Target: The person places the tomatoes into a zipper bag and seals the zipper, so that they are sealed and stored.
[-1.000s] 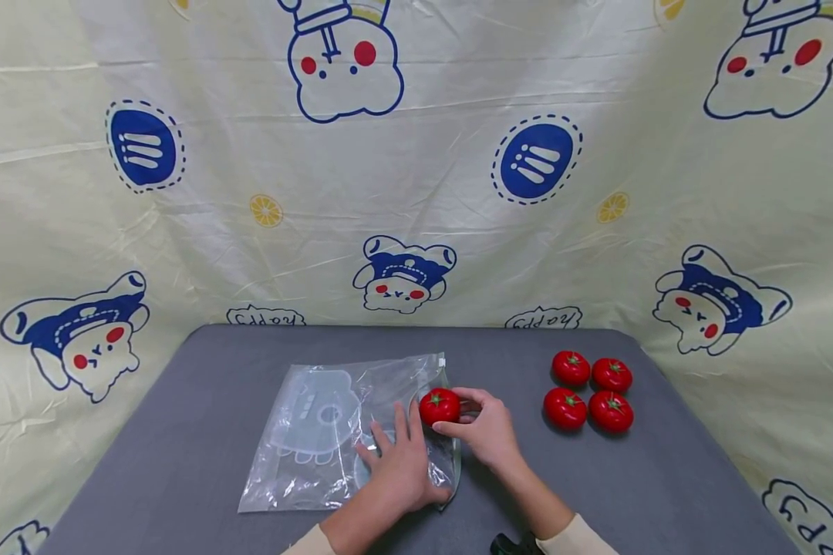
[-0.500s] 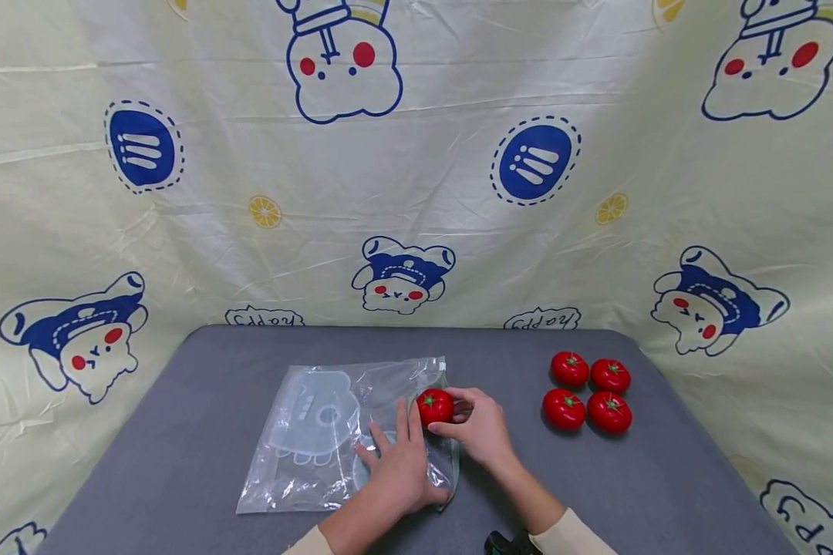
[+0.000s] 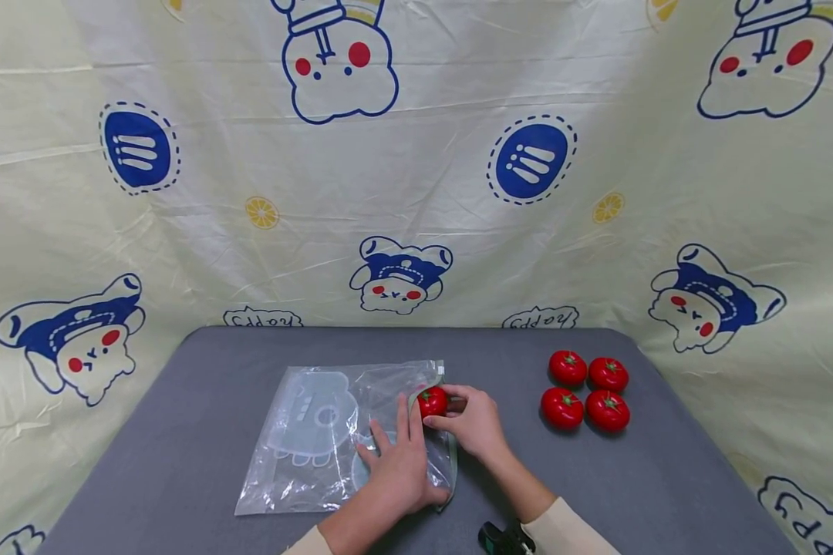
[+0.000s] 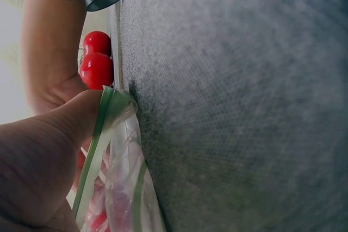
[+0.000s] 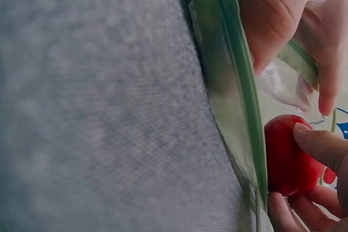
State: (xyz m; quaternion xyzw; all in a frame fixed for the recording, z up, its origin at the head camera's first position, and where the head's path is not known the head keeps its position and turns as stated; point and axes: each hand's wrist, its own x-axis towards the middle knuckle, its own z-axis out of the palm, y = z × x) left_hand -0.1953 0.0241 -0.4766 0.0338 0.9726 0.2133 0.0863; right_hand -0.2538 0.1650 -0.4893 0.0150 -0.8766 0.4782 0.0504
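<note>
Head | grey table (image 3: pixel 180 432) | cream cartoon-print cloth backdrop (image 3: pixel 416 193)

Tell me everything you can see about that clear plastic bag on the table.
The plastic bag is clear, thin and crinkly, with a pale cartoon print and a green zip strip along its open right edge. It lies flat on the grey table. The left hand rests on it with its fingers spread, and the thumb lifts the upper lip of the opening. The right hand holds a red tomato at that mouth, partly past the strip.
</note>
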